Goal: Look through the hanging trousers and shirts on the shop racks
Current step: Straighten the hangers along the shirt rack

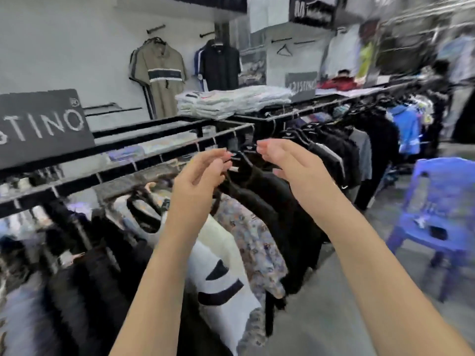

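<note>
A black metal rack (164,158) runs from lower left to upper right, hung with shirts on black hangers. A white shirt with black marks (221,268), a floral patterned shirt (254,240) and several black shirts (280,201) hang below my hands. My left hand (198,181) is raised at the rail, fingers curled around the top of a black hanger (237,165). My right hand (288,163) hovers just to the right, fingers apart and bent, holding nothing. More dark shirts (334,150) hang further along the rail.
A blue plastic chair (437,211) stands on the floor at right. Folded white shirts (231,101) lie stacked on the rack top. A beige polo (162,75) and a dark polo (221,65) hang on the back wall. A black brand sign (43,124) leans at left.
</note>
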Tool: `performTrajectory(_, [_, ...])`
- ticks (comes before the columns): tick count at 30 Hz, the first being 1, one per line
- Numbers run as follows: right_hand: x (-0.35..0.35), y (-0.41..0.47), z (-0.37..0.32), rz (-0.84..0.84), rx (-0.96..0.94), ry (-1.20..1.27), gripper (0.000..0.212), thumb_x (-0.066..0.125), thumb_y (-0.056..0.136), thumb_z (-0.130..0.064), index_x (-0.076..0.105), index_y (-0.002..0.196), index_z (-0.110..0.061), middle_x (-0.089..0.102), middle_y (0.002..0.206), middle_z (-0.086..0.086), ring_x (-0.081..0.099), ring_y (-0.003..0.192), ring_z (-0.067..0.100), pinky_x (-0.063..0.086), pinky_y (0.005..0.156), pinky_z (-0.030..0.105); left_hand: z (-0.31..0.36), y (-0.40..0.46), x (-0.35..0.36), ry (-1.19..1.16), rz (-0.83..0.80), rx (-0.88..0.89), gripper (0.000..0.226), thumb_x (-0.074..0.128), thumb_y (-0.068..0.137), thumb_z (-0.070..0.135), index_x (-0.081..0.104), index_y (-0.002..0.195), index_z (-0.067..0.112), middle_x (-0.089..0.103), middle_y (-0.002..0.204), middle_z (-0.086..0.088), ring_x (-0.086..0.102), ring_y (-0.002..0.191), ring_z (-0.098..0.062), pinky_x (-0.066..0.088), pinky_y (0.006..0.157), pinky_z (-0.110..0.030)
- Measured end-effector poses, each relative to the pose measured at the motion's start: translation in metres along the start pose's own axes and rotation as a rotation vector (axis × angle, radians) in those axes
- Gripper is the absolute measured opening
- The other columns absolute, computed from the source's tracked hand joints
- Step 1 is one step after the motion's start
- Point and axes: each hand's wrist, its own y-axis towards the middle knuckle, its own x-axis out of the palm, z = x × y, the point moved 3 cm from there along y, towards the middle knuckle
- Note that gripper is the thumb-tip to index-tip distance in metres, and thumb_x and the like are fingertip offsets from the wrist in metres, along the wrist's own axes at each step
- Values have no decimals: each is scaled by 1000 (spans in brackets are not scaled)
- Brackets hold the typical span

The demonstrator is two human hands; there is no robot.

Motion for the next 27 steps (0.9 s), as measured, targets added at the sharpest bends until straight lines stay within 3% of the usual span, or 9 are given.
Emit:
performTrajectory(5, [-117, -9, 32, 215, 105, -99, 33, 51, 85, -51, 70, 106, -34, 72, 112, -15, 61, 112, -2, 45, 107, 39, -43, 24, 120, -236, -99, -75, 22, 50, 93, 26, 67, 106, 22, 72, 110, -6, 67, 107, -21, 50, 93, -38])
performTrajectory(9, [-195, -28, 48, 400, 180, -167, 34, 53, 84, -53, 70, 106, -32, 73, 108, -15, 62, 110, -1, 46, 105, 39, -62, 28, 215, -321, -292, -136, 27, 49, 90, 27, 66, 109, 18, 72, 110, -6, 67, 107, -20, 49, 97, -42])
performTrajectory(13, [-254, -47, 59, 594, 224, -233, 22, 53, 99, -36, 70, 108, -25, 73, 109, -9, 63, 110, 3, 48, 102, 36, -72, 38, 304, -422, -478, -147, 28, 51, 88, 28, 66, 108, 17, 73, 108, -9, 68, 107, -23, 49, 98, -45])
performTrajectory(16, [-294, -59, 71, 748, 277, -328, 18, 54, 99, -37, 70, 105, -30, 73, 110, -6, 65, 108, 14, 51, 92, 34, -82, 41, 367, -486, -666, -177, 27, 56, 86, 32, 66, 106, 18, 73, 107, -10, 68, 106, -24, 49, 96, -43])
performTrajectory(19, [-327, -74, 71, 918, 296, -391, 14, 56, 99, -35, 69, 102, -32, 72, 107, -10, 64, 103, 1, 48, 87, 21, -89, 40, 425, -505, -872, -189, 18, 57, 90, 27, 69, 103, 22, 74, 105, -6, 69, 104, -21, 49, 97, -46])
performTrajectory(22, [-349, -93, 66, 1100, 297, -497, 19, 57, 98, -31, 69, 110, -22, 69, 102, -16, 59, 88, -15, 43, 79, 7, -95, 36, 481, -535, -1059, -191, 16, 59, 89, 27, 70, 101, 25, 75, 102, 0, 69, 102, -14, 50, 97, -44])
performTrajectory(27, [-367, -137, 62, 1277, 468, -722, 30, 57, 96, -42, 61, 123, -29, 62, 122, -14, 57, 110, -4, 44, 81, 7, -92, -9, 562, -594, -1331, -222, 29, 49, 99, 14, 72, 96, 31, 75, 103, 5, 66, 108, -13, 48, 99, -46])
